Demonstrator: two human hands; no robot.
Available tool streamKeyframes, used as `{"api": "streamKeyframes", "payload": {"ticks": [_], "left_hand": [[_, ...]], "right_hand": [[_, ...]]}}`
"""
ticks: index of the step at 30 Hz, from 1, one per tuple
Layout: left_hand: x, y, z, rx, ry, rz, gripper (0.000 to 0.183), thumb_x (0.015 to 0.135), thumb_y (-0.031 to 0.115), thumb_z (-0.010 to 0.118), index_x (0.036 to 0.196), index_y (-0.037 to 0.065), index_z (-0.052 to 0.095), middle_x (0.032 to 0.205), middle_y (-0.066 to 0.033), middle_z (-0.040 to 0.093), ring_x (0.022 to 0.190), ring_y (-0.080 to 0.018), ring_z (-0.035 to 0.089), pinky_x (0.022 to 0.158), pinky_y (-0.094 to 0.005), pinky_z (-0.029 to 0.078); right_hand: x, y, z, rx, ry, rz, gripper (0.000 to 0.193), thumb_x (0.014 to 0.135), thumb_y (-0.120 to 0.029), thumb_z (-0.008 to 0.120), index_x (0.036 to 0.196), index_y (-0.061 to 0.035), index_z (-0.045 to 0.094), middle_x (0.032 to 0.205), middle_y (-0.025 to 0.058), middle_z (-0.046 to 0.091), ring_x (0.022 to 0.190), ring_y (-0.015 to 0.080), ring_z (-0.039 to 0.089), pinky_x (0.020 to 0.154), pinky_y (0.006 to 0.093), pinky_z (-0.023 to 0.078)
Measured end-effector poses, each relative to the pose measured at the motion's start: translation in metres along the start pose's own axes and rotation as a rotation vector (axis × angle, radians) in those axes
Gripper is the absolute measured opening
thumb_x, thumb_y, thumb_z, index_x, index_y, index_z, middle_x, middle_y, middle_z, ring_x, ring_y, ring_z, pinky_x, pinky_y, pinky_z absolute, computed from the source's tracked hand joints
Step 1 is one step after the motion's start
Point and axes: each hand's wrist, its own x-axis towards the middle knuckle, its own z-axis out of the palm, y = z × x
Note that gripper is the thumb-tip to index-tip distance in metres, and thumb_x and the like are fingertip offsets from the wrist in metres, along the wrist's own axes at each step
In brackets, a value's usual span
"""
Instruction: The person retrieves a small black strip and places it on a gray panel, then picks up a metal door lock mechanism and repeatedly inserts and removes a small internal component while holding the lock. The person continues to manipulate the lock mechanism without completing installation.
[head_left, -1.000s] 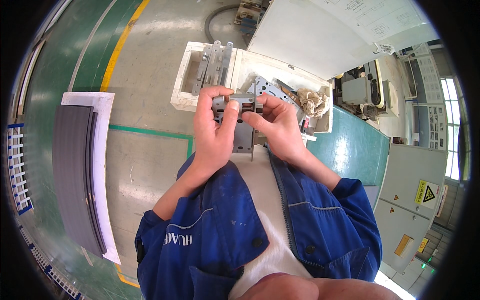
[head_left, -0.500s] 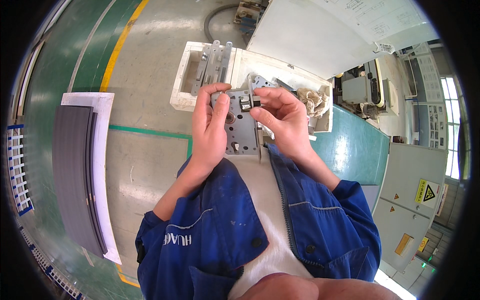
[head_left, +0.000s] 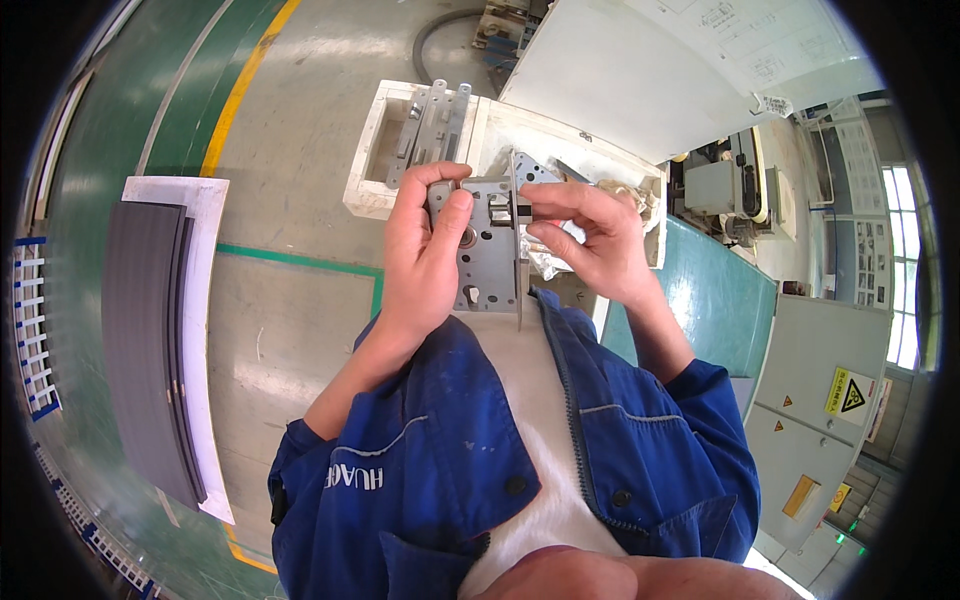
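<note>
In front of my chest is a grey metal mortise lock case, upright with its narrow faceplate on the right. My left hand is closed round the case's left side, thumb across the front and fingers behind. A silvery latch piece shows in a cutout near the top, and a dark bolt end sticks out through the faceplate. Beside that bolt end is my right hand, index fingertip above it and thumb below, spread apart. Whether a fingertip touches the faceplate is hard to tell.
A white tray ahead holds several long metal lock parts. To its right, a white box holds another lock plate and a crumpled cloth. Dark strips lie on a white board at left; a grey cabinet stands right.
My right hand has moved right, its fingers now further round the outer side of the faceplate. The lock case has shifted slightly, still in my left hand.
</note>
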Motion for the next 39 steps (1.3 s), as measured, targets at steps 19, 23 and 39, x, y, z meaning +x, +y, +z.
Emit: {"api": "streamKeyframes", "payload": {"ticks": [19,23,39], "left_hand": [[-0.002,0.005,-0.002,0.031,-0.051,0.030,0.022,0.102,0.020,0.055,0.118,0.005,0.056,0.079,0.0059,0.049,0.067,-0.0013,0.039,0.058,-0.0186,0.033],[-0.004,0.006,-0.001,-0.014,-0.049,0.021,0.022,0.102,0.020,0.054,0.119,0.006,0.055,0.079,0.0059,0.049,0.067,-0.0009,0.040,0.058,-0.0188,0.035],[-0.006,0.011,0.003,0.013,-0.121,0.113,0.023,0.102,0.018,0.053,0.120,0.005,0.052,0.077,0.0049,0.048,0.065,-0.0012,0.039,0.058,-0.0196,0.033]], "right_hand": [[0.008,-0.004,-0.012,-0.456,-0.040,-0.424,0.036,0.074,-0.002,0.079,0.109,-0.0044,0.068,0.097,0.0094,0.072,0.085,0.0257,0.071,0.073,0.0339,0.057],[0.006,-0.006,-0.010,-0.300,-0.033,-0.291,0.034,0.074,-0.001,0.079,0.107,-0.0039,0.070,0.097,0.0094,0.072,0.087,0.0247,0.072,0.076,0.0330,0.058],[0.006,0.024,0.008,1.028,-0.102,0.390,0.020,0.083,0.003,0.075,0.099,-0.0016,0.064,0.094,0.0060,0.067,0.085,0.0129,0.066,0.076,0.0260,0.055]]}}
